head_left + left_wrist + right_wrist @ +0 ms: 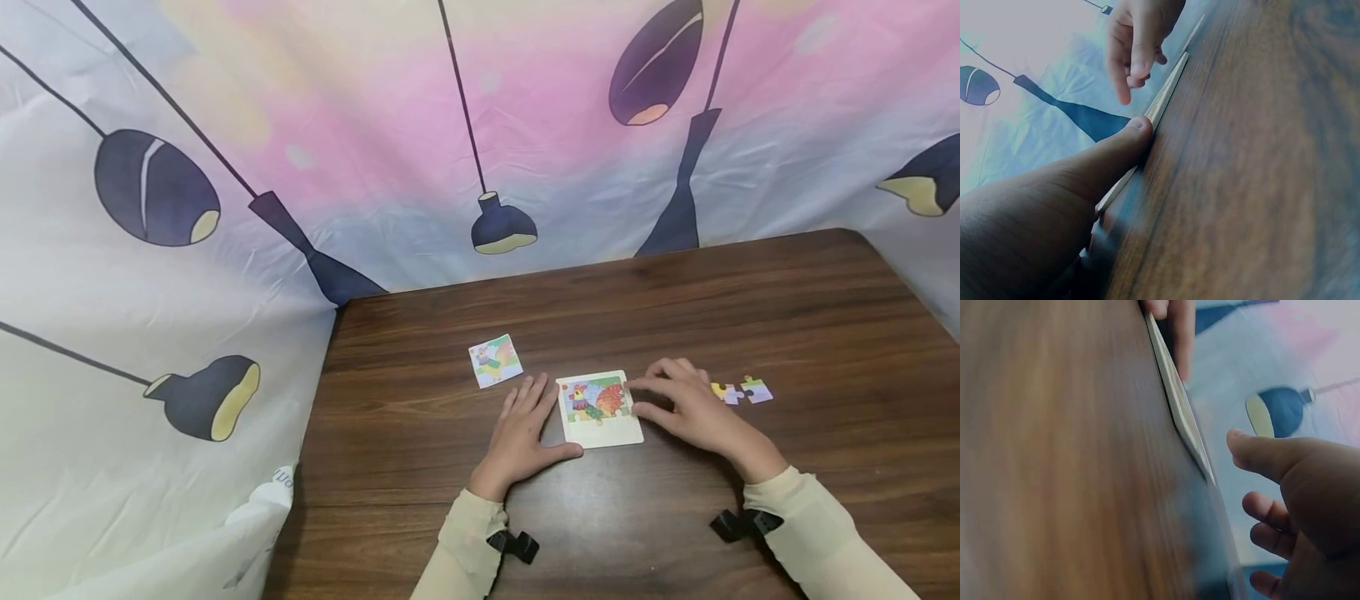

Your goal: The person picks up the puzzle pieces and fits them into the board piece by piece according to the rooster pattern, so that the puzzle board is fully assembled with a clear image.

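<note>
A small white-framed puzzle board point(603, 435) lies on the table with a rooster picture partly filled in; a pale bare strip runs along its near side. My left hand point(522, 433) rests at the board's left side, fingers stretched out, its thumb point(1139, 125) touching the near edge. Over the right edge hovers my right hand point(690, 408), thumb and index finger apart, nothing between them. In the right wrist view its thumb point(1254, 450) stands off the board point(1179, 409), with the other fingers loosely bent.
Loose puzzle pieces point(757, 389) lie to the right of my right hand, partly hidden behind it. A square picture card point(495, 361) with a rooster lies beyond my left hand. The brown wooden table point(420, 467) meets a printed cloth point(375, 125) at its back and left.
</note>
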Action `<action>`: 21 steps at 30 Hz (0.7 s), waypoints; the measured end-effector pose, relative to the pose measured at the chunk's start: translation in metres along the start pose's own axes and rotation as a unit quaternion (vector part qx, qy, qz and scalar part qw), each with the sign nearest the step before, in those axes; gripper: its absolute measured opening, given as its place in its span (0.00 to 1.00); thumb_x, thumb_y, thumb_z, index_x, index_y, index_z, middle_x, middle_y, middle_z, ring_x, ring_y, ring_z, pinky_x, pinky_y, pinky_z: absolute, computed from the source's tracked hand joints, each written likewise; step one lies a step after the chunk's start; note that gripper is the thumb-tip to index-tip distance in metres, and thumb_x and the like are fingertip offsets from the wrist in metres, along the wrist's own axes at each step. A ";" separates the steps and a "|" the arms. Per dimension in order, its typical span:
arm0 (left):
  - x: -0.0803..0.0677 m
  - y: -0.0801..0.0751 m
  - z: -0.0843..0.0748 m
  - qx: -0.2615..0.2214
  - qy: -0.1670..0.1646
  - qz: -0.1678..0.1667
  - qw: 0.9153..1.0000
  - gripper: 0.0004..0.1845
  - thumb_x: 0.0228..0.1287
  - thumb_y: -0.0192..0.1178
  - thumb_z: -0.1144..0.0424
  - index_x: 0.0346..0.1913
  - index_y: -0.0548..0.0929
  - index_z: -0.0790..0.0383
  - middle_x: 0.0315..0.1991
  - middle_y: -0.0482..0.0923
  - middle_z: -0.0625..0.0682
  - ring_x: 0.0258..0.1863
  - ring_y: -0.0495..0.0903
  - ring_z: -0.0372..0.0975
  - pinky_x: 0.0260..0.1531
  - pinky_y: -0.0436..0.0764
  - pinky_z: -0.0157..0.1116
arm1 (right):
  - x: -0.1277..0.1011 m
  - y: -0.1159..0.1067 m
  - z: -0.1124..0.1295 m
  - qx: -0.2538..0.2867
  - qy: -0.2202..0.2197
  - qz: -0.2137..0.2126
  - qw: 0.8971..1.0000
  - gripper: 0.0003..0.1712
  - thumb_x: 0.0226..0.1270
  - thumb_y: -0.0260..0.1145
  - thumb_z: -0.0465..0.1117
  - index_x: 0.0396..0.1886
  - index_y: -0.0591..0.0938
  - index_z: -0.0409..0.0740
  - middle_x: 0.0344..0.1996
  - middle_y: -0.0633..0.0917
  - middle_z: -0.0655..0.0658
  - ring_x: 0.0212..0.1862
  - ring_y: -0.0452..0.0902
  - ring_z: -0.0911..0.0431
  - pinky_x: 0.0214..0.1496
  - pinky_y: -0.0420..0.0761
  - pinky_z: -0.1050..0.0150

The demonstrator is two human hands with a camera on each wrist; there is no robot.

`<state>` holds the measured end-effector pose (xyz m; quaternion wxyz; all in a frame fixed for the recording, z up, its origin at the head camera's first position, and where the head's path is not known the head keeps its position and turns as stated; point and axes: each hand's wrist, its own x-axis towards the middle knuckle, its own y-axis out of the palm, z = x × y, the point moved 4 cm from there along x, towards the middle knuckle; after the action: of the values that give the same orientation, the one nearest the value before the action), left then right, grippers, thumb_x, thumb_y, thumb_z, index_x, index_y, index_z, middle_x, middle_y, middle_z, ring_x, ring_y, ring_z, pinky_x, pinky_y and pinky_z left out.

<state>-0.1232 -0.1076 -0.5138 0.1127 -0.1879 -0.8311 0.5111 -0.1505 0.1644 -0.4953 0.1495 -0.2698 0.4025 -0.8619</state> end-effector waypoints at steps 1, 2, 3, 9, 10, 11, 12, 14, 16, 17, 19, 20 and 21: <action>0.000 0.000 0.000 -0.002 0.000 -0.001 1.000 0.56 0.62 0.71 0.34 0.84 0.59 0.57 0.85 0.51 0.55 0.85 0.44 0.48 0.82 0.47 0.51 | -0.001 -0.004 -0.004 -0.002 0.004 -0.010 1.000 0.21 0.62 0.81 0.38 0.55 0.91 0.48 0.42 0.80 0.51 0.47 0.68 0.53 0.45 0.58 0.53; 0.000 -0.001 0.000 -0.002 0.001 -0.002 1.000 0.56 0.62 0.71 0.34 0.84 0.59 0.57 0.85 0.51 0.55 0.85 0.44 0.48 0.82 0.47 0.51 | -0.002 -0.007 -0.008 -0.005 0.008 -0.019 1.000 0.21 0.61 0.81 0.38 0.55 0.91 0.47 0.42 0.80 0.50 0.47 0.68 0.53 0.45 0.57 0.53; -0.001 -0.001 0.000 -0.002 0.002 -0.003 1.000 0.56 0.62 0.71 0.34 0.84 0.59 0.57 0.85 0.51 0.55 0.85 0.44 0.48 0.82 0.47 0.51 | -0.004 -0.011 -0.012 -0.007 0.010 -0.028 1.000 0.22 0.60 0.82 0.38 0.55 0.91 0.47 0.42 0.80 0.50 0.48 0.69 0.52 0.45 0.57 0.53; -0.001 0.000 0.002 -0.004 0.002 -0.002 1.000 0.56 0.62 0.70 0.33 0.85 0.59 0.56 0.85 0.51 0.55 0.85 0.44 0.48 0.82 0.47 0.51 | -0.017 -0.033 -0.035 0.019 0.042 -0.044 0.998 0.25 0.58 0.83 0.39 0.56 0.90 0.46 0.42 0.80 0.50 0.46 0.67 0.54 0.44 0.55 0.53; -0.001 0.001 0.002 -0.004 0.001 -0.002 1.000 0.56 0.62 0.70 0.33 0.85 0.58 0.56 0.85 0.51 0.55 0.85 0.44 0.47 0.82 0.47 0.51 | -0.019 -0.036 -0.039 0.025 0.052 -0.040 0.998 0.25 0.58 0.83 0.40 0.56 0.90 0.46 0.42 0.80 0.50 0.46 0.66 0.55 0.44 0.56 0.52; -0.001 0.001 0.002 -0.004 0.002 -0.001 1.000 0.56 0.62 0.70 0.33 0.85 0.58 0.56 0.85 0.51 0.55 0.85 0.44 0.47 0.82 0.47 0.51 | -0.021 -0.039 -0.042 0.028 0.061 -0.038 0.997 0.25 0.59 0.83 0.40 0.57 0.90 0.46 0.42 0.80 0.50 0.45 0.66 0.56 0.45 0.56 0.50; 0.000 0.002 0.002 -0.002 0.001 0.000 1.000 0.56 0.63 0.70 0.33 0.85 0.58 0.56 0.85 0.50 0.55 0.86 0.43 0.47 0.82 0.47 0.51 | -0.023 -0.042 -0.045 0.031 0.070 -0.034 0.997 0.25 0.59 0.83 0.41 0.57 0.90 0.46 0.42 0.80 0.50 0.45 0.65 0.56 0.46 0.56 0.49; 0.000 0.002 0.003 0.000 0.001 0.001 1.000 0.56 0.63 0.70 0.33 0.85 0.58 0.56 0.85 0.50 0.55 0.86 0.43 0.47 0.83 0.47 0.50 | -0.026 -0.048 -0.051 0.038 0.082 -0.027 0.996 0.26 0.58 0.84 0.40 0.57 0.90 0.45 0.42 0.80 0.50 0.45 0.64 0.56 0.48 0.56 0.44; 0.000 0.003 0.003 0.001 0.000 0.002 1.000 0.56 0.63 0.70 0.33 0.85 0.58 0.56 0.85 0.50 0.54 0.86 0.43 0.47 0.83 0.47 0.50 | -0.029 -0.052 -0.057 0.035 0.084 -0.019 0.996 0.27 0.56 0.85 0.40 0.57 0.89 0.44 0.43 0.80 0.48 0.46 0.64 0.54 0.49 0.56 0.39; 0.000 0.003 0.003 0.000 0.000 0.002 1.000 0.56 0.63 0.70 0.33 0.85 0.58 0.56 0.85 0.50 0.54 0.86 0.43 0.47 0.83 0.47 0.50 | -0.030 -0.054 -0.059 0.027 0.085 -0.014 0.996 0.28 0.55 0.85 0.41 0.57 0.89 0.44 0.44 0.80 0.47 0.46 0.64 0.53 0.48 0.56 0.39; 0.000 0.002 0.003 0.001 -0.001 0.003 1.000 0.56 0.63 0.70 0.33 0.85 0.58 0.56 0.85 0.50 0.54 0.86 0.43 0.47 0.83 0.47 0.50 | -0.031 -0.058 -0.063 0.007 0.084 0.000 0.996 0.30 0.53 0.86 0.42 0.57 0.89 0.43 0.44 0.80 0.45 0.46 0.65 0.52 0.47 0.56 0.40; 0.000 0.002 0.004 0.000 -0.001 0.002 1.000 0.56 0.62 0.70 0.33 0.85 0.58 0.56 0.85 0.50 0.54 0.86 0.43 0.47 0.83 0.47 0.50 | -0.032 -0.059 -0.066 -0.008 0.084 0.006 0.996 0.30 0.52 0.87 0.43 0.57 0.89 0.44 0.45 0.80 0.45 0.46 0.65 0.52 0.46 0.55 0.43; 0.000 0.002 0.004 0.000 -0.001 0.002 1.000 0.56 0.62 0.70 0.33 0.85 0.58 0.56 0.85 0.50 0.54 0.86 0.43 0.47 0.83 0.47 0.50 | -0.032 -0.060 -0.067 -0.018 0.083 0.011 0.996 0.31 0.52 0.87 0.44 0.57 0.90 0.44 0.45 0.80 0.45 0.46 0.66 0.51 0.45 0.55 0.44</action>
<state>-0.1240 -0.1098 -0.5173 0.1110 -0.1890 -0.8309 0.5114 -0.1664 0.2584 -0.4959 0.1202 -0.1956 0.4321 -0.8721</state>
